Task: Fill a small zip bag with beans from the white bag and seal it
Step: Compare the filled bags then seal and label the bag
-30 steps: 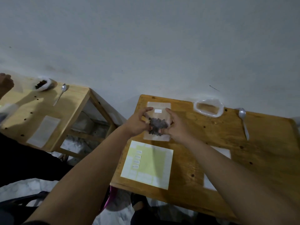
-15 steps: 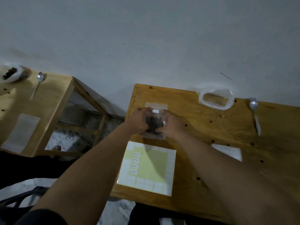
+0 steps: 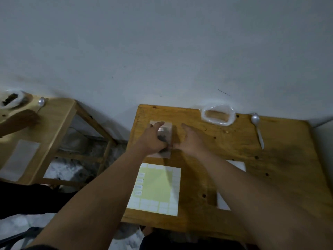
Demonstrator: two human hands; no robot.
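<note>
The small zip bag (image 3: pixel 167 132), clear with a white label and dark beans inside, lies on the wooden table (image 3: pixel 234 177) near its far left corner. My left hand (image 3: pixel 152 139) covers the bag's left side, thumb stretched toward its top, fingers curled around the bean lump. My right hand (image 3: pixel 190 141) hovers just right of the bag with fingers straight, holding nothing; its thumb is close to the bag's lower right edge. The white bag (image 3: pixel 218 114) sits open at the far edge of the table.
A plastic spoon (image 3: pixel 258 129) lies right of the white bag. A yellow sticker sheet (image 3: pixel 156 188) and a white paper (image 3: pixel 234 166) lie nearer me. On a second table (image 3: pixel 54 123) to the left are another person's hand (image 3: pixel 25 120), a bean bag (image 3: pixel 12 100) and a spoon (image 3: pixel 41 101).
My right hand has let go of the zip bag and spread open just to its right. My left hand stays on the bag, which now lies on the table.
</note>
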